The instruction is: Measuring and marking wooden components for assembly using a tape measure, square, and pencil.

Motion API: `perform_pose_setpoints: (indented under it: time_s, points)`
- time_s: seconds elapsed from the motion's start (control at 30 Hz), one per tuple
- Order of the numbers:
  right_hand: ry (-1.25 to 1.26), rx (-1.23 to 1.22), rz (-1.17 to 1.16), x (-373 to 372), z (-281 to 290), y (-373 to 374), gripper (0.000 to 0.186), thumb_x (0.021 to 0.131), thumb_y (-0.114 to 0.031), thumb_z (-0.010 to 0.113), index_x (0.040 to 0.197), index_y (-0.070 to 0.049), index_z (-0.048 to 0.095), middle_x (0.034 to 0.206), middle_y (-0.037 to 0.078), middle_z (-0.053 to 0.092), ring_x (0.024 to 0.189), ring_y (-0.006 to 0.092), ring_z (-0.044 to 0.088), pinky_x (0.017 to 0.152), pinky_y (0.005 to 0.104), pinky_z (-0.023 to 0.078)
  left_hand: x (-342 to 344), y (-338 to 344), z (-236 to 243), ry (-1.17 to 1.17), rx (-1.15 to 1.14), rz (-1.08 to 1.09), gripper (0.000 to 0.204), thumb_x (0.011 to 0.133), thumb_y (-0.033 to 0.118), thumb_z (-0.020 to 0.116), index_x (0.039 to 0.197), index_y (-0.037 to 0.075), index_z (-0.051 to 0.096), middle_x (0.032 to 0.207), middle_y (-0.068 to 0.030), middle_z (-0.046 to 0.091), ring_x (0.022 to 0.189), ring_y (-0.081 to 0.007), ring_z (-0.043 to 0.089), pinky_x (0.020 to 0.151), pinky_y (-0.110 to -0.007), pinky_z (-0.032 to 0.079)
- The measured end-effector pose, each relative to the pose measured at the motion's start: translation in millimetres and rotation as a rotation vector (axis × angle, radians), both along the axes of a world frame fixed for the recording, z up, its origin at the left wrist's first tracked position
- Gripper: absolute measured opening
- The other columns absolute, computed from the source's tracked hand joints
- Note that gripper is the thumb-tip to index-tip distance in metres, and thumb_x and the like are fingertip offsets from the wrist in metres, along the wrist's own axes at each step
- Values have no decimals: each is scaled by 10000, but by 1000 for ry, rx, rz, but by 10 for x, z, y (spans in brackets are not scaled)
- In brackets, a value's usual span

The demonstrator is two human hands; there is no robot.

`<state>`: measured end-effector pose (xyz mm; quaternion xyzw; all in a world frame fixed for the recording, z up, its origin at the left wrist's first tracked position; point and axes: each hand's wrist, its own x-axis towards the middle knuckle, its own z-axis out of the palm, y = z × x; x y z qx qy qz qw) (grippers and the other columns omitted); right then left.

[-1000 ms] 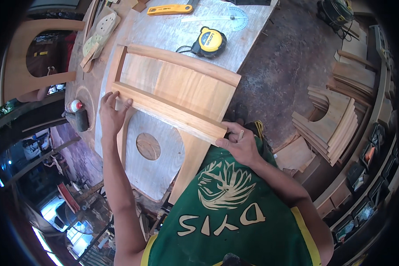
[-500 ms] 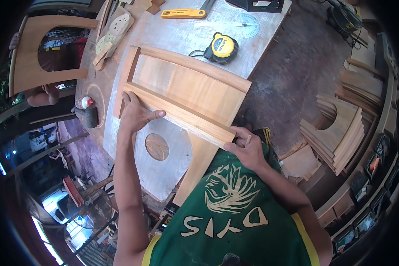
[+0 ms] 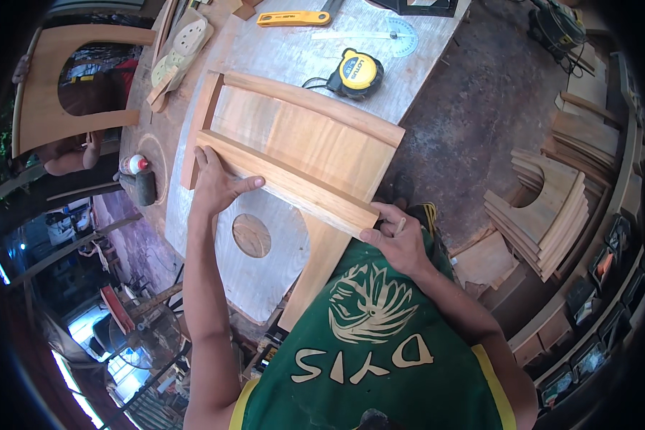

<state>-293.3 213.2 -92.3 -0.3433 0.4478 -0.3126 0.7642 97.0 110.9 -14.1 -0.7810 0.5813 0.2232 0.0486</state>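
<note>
Spanning mid-frame, a wooden strip (image 3: 290, 177) lies across a wooden panel (image 3: 312, 141), its left end touched by the left hand (image 3: 218, 188) with thumb and fingers spread, its right end pinched by the right hand (image 3: 403, 244), a tape measure (image 3: 358, 72) at upper centre.

At one o'clock, the top edge cuts off a black case (image 3: 423, 7). At ten, a wooden panel (image 3: 41, 93) hides much of a co-worker (image 3: 68, 163). Right of centre, toward three, a pale stick (image 3: 400, 225) in the right hand (image 3: 400, 247) is too small to identify. At eight, background clutter (image 3: 140, 351) blurs together.
</note>
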Motion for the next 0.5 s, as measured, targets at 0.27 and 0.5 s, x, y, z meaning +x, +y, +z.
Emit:
perform_pose_setpoints:
  time_s: [0.27,0.5]
  points:
    - [-66,6,-67,33,48,-23,571,978,-109,816,1434,119,559,1158,142,753,876,77,695,714,208,532,-62,8,54,13,11,16,1695,557,800,923,1559,-289,95,1638,-540,63,1622,-534,89,1324,-459,215]
    - [-55,29,-129,105,-14,10,535,930,-79,836,1403,69,633,1116,69,727,755,4,579,651,189,475,-13,13,-5,-20,-10,-6,1792,473,804,947,1538,-308,31,1622,-556,36,1584,-585,169,1293,-466,314]
